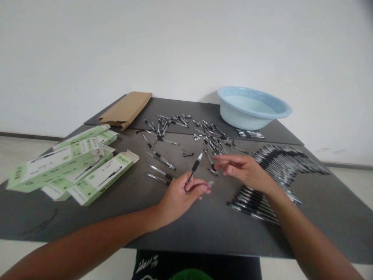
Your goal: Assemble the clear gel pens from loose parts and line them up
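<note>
My left hand (pixel 176 196) is closed around a pen (pixel 196 163) with a black grip, its pointed silver tip tilted up. Between the thumb and fingertip of that hand sits a small clear or silvery piece (pixel 210 183), too small to name. My right hand (pixel 246 171) is over the table to the right, fingers stretched out to the left, with nothing visible in them. Just beyond its fingertips lies a loose heap of pens (pixel 214 146) and black caps. Beneath and beside the right forearm, many pens (pixel 274 163) are lined up in a curved row.
Green and white pen boxes (pixel 107 175) are piled on the left. A brown paper bag (pixel 126 109) lies at the back left. At the back right stands a light blue basin (pixel 241 118), with a bundle of pens (pixel 250 134) before it. More pens (pixel 163 159) are scattered mid-table.
</note>
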Demonstrator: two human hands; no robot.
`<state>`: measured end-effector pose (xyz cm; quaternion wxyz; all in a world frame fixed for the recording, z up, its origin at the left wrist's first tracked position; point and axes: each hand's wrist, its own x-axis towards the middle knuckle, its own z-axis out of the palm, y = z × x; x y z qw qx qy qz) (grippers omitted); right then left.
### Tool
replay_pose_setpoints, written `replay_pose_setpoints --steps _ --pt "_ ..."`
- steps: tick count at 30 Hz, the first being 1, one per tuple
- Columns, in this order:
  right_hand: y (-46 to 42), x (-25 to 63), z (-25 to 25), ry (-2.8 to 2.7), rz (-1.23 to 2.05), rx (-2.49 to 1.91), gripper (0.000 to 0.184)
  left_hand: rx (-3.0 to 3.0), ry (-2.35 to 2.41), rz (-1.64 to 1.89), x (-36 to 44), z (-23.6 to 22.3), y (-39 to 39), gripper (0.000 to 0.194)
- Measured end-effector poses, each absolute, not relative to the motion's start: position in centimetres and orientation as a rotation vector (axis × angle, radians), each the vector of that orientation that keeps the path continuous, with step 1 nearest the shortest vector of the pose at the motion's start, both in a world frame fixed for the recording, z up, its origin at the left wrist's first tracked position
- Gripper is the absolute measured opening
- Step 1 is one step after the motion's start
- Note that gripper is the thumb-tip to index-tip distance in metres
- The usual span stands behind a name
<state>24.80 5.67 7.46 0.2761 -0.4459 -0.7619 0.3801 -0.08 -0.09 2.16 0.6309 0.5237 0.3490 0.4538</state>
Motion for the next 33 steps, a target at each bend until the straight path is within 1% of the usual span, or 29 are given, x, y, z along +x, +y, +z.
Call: replay_pose_setpoints --steps 2,6,8,13,17,33 --pt "8.5 25.0 8.2 -2.128 0.853 -1.369 0.052 1.194 0.793 1.042 -0.1 2.0 0.0 0.049" --pt "14.2 23.5 8.6 -2.318 0.608 -1.563 0.027 1.194 0.793 1.045 -0.4 1.8 0.1 0.049" --pt "16.0 22.4 8.3 -2.410 0.527 -1.630 0.021 1.201 0.789 1.043 -0.4 1.7 0.0 0.048" --pt "17.7 21.3 7.1 -2.556 0.425 -1.796 0.028 1.214 0.788 1.043 -0.2 1.6 -0.4 0.043" --pt "18.0 21.4 6.5 -2.608 0.399 -1.885 0.029 1.211 0.787 1.043 -0.1 1.7 -0.6 0.042" --pt "18.7 20.8 6.1 -2.630 0.389 -2.015 0.031 1.206 0.742 1.054 -0.4 1.8 -0.6 0.042"
